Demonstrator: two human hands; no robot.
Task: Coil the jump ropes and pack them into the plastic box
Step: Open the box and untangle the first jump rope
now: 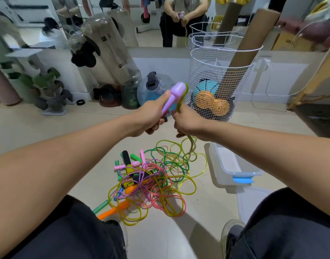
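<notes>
Both hands meet at mid-frame: the left hand (151, 118) grips a purple handle (172, 97), the right hand (188, 122) pinches its yellow-green cord (182, 101). Tangled jump ropes (151, 182) lie lower centre, just left of the plastic box (233, 165).

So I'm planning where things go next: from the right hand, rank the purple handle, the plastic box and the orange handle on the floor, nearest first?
Judged in the head view from the right hand:
1. Purple handle, just to its left, gripped by the left hand.
2. Plastic box, below and to the right on the floor.
3. Orange handle, far lower left, by the knee.
</notes>
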